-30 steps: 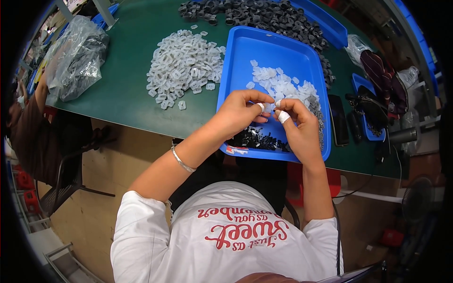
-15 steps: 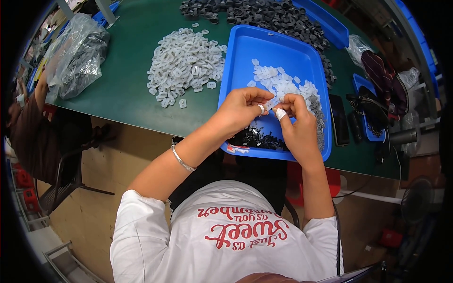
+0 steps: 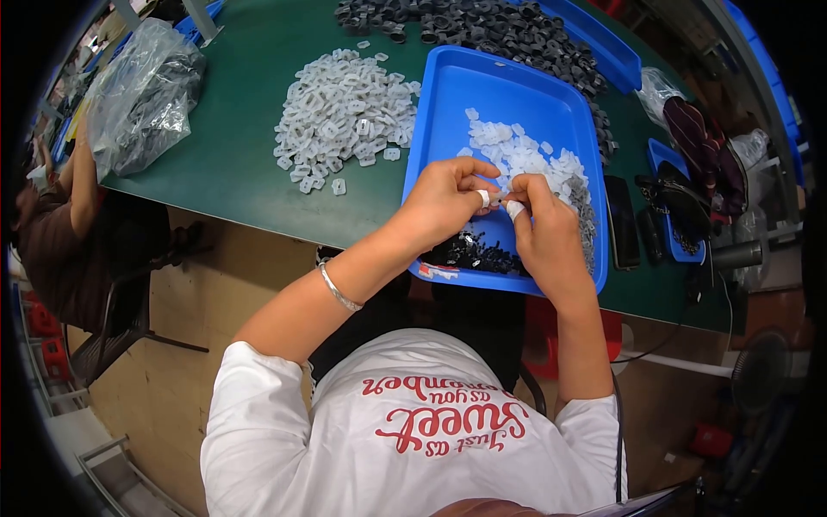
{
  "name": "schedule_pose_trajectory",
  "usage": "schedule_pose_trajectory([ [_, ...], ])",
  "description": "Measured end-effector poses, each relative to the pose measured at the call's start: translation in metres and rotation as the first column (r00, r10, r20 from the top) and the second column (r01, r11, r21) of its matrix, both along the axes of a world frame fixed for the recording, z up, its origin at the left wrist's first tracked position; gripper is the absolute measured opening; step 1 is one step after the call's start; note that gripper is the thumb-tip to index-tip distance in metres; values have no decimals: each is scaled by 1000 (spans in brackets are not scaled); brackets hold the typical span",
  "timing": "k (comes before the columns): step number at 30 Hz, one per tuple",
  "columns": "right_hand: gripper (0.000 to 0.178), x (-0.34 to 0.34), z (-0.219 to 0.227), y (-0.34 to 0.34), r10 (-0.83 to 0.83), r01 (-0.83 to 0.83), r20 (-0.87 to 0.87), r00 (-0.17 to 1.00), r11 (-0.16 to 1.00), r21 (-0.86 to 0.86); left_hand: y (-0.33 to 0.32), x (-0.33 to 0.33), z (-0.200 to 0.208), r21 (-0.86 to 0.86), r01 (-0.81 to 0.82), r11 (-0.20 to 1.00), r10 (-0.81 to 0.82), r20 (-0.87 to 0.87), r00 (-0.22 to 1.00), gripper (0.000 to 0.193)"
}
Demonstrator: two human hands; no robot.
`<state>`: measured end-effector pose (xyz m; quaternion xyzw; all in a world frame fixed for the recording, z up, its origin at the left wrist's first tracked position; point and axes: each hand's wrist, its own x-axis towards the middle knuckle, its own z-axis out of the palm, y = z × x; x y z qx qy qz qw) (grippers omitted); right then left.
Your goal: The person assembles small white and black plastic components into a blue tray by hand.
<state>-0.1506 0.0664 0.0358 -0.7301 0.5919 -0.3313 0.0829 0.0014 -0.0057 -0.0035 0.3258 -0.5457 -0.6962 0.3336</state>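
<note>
Over a blue tray (image 3: 454,77), my left hand (image 3: 450,196) and my right hand (image 3: 548,228) meet with thumbs and fingers pinched together. White wraps cover both thumb tips. Something small and pale sits between the fingertips, too small and hidden to name. Beyond my hands lies a heap of translucent white plastic pieces (image 3: 515,148) in the tray. Small black parts (image 3: 476,254) are piled along its near side, below my fingers. Grey parts (image 3: 586,226) lie at the tray's right wall, partly behind my right hand.
Left of the tray, whitish plastic parts (image 3: 340,112) are heaped on the green table (image 3: 233,155). Dark ring-like parts (image 3: 482,26) spread behind it. A clear plastic bag (image 3: 146,95) stands far left, near another person (image 3: 56,233). A phone (image 3: 622,222) and small blue tray (image 3: 685,246) lie right.
My fingertips have drawn slightly closer together, still pinching above the tray. The whole view has shifted a little, and the person at the left has moved an arm.
</note>
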Motion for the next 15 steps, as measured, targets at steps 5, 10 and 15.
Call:
schedule_pose_trajectory([
  [5,23,3,2,-2,-10,11,-52,999,1000,19,-2,2,2,7,-2,1000,2,7,1000,29],
  [10,26,7,6,-2,-113,116,-34,993,985,131,3,3,0,-106,-27,994,32,44,999,25],
  [15,27,5,17,6,-175,162,78,981,975,149,9,-1,1,-105,37,994,-39,-15,999,25],
])
